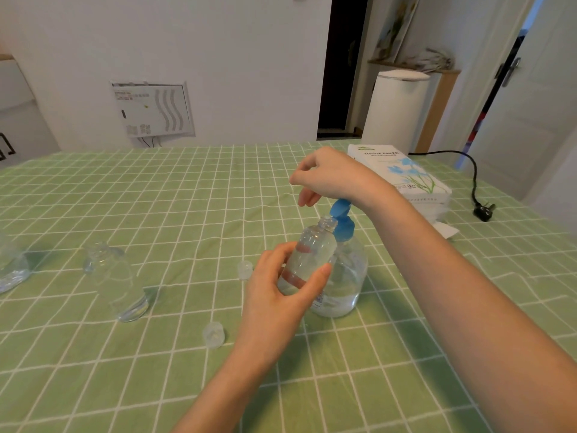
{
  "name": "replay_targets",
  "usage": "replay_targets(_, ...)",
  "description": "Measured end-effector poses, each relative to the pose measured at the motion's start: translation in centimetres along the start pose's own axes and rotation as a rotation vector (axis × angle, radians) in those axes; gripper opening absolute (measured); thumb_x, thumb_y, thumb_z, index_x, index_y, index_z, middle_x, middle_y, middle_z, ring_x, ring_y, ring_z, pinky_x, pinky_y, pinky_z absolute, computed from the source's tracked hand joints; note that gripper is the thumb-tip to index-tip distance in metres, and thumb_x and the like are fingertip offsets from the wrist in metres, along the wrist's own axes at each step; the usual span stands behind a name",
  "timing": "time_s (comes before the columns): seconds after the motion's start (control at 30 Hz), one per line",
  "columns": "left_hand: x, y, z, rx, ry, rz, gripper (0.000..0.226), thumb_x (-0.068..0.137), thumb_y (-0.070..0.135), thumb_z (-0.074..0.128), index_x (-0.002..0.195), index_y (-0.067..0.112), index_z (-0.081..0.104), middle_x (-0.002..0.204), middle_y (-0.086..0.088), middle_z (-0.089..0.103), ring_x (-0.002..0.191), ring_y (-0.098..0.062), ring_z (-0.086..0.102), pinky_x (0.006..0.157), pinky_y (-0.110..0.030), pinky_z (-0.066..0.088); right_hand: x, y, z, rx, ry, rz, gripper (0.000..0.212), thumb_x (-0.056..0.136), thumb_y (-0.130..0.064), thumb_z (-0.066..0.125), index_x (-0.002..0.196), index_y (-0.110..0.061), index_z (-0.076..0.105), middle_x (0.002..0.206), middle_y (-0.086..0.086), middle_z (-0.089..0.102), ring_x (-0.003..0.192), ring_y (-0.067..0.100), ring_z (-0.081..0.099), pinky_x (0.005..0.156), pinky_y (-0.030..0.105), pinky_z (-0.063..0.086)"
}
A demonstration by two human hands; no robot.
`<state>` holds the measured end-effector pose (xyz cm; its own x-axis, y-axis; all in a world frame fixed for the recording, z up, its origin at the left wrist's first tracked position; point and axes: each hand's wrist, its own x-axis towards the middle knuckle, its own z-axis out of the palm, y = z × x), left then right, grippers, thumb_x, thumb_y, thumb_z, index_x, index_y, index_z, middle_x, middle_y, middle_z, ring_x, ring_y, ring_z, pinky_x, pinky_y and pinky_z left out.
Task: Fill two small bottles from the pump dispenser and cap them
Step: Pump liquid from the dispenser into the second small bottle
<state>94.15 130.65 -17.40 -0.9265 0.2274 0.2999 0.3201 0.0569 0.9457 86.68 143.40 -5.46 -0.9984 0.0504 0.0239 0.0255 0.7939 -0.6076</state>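
Observation:
My left hand [281, 295] grips a small clear bottle [309, 254] with reddish bands, tilted so its uncapped neck sits right under the blue pump nozzle. The pump dispenser [343, 276], a clear bottle with liquid low inside and a blue pump head [342, 218], stands just behind it. The heel of my right hand [331, 176] rests on top of the pump head, its fingers hanging loosely curled. A second small clear bottle [115, 276] stands uncapped to the left. Two clear caps lie on the cloth, a far cap [244, 269] and a near cap [213, 334].
A green checked cloth [156, 198] covers the table. A tissue paper pack [406, 179] lies at the back right, with a black power cord and plug [482, 210] beyond it. Another clear container [11, 267] sits at the left edge.

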Motion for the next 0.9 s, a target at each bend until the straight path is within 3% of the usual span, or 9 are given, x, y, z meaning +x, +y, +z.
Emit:
replay_targets(0.2, 0.0, -0.2, 0.0, 0.039, 0.01, 0.006, 0.034, 0.071, 0.054, 0.069, 0.1, 0.039, 0.06, 0.082, 0.012, 0.057, 0.069, -0.009, 0.06, 0.061, -0.028, 0.051, -0.1, 0.3, -0.1, 0.072, -0.002, 0.009, 0.026, 0.091, -0.016, 0.049, 0.106, -0.003, 0.066, 0.08, 0.007, 0.075, 0.08, 0.019, 0.073, 0.072, 0.02, 0.051)
replay_targets(0.33, 0.0, -0.3, 0.0, -0.014, 0.024, -0.02, 0.039, 0.068, 0.047, 0.075, 0.102, 0.035, 0.062, 0.087, 0.003, 0.058, 0.069, -0.01, 0.054, 0.063, -0.036, 0.055, -0.4, 0.3, -0.4, 0.071, 0.002, 0.032, 0.026, 0.091, -0.016, 0.049, 0.106, -0.003, 0.066, 0.076, 0.004, 0.074, 0.071, 0.016, 0.07, 0.063, 0.017, 0.049)
replay_targets(0.43, 0.0, -0.5, -0.2, 0.0, 0.014, -0.021, 0.042, 0.069, 0.045, 0.076, 0.106, 0.034, 0.061, 0.099, 0.005, 0.062, 0.074, -0.01, 0.055, 0.074, -0.023, 0.052, -0.8, 0.2, -0.6, 0.087, -0.003, 0.049, 0.025, 0.091, -0.016, 0.049, 0.106, -0.004, 0.065, 0.072, 0.002, 0.072, 0.07, 0.018, 0.07, 0.064, 0.019, 0.049)
replay_targets(0.53, 0.1, -0.5, -0.4, 0.036, 0.01, -0.017, 0.036, 0.073, 0.036, 0.075, 0.107, 0.035, 0.061, 0.098, 0.011, 0.064, 0.081, -0.011, 0.057, 0.073, -0.007, 0.043, -1.4, 0.2, -0.8, 0.106, -0.008, 0.061, 0.027, 0.091, -0.016, 0.049, 0.109, -0.002, 0.064, 0.07, 0.003, 0.071, 0.069, 0.018, 0.067, 0.064, 0.021, 0.048)
replay_targets(0.63, 0.1, -0.2, -0.5, 0.024, 0.009, -0.024, 0.035, 0.072, 0.036, 0.074, 0.105, 0.034, 0.062, 0.095, 0.012, 0.067, 0.085, -0.012, 0.06, 0.077, -0.019, 0.047, -2.4, 0.2, -0.9, 0.084, 0.001, 0.072, 0.025, 0.092, -0.019, 0.05, 0.107, -0.005, 0.065, 0.068, 0.0, 0.07, 0.069, 0.012, 0.062, 0.056, 0.022, 0.041)
replay_targets(0.73, 0.0, 0.4, -0.9, 0.004, -0.009, -0.037, 0.044, 0.067, 0.044, 0.072, 0.108, 0.032, 0.062, 0.099, 0.01, 0.068, 0.091, -0.012, 0.062, 0.082, -0.036, 0.052, -3.4, 0.4, -1.0, 0.099, 0.027, 0.063, 0.025, 0.093, -0.018, 0.05, 0.107, -0.005, 0.066, 0.072, 0.001, 0.07, 0.056, 0.002, 0.058, 0.053, 0.019, 0.038)
replay_targets(0.9, -0.1, 1.8, -1.6, 0.018, -0.056, -0.042, 0.047, 0.061, 0.051, 0.069, 0.106, 0.035, 0.064, 0.098, 0.012, 0.069, 0.092, -0.008, 0.062, 0.083, -0.033, 0.051, -4.7, 0.0, -1.6, 0.14, 0.083, 0.014, 0.024, 0.093, -0.018, 0.05, 0.103, -0.006, 0.068, 0.067, -0.003, 0.069, 0.063, 0.002, 0.059, 0.058, 0.02, 0.041)
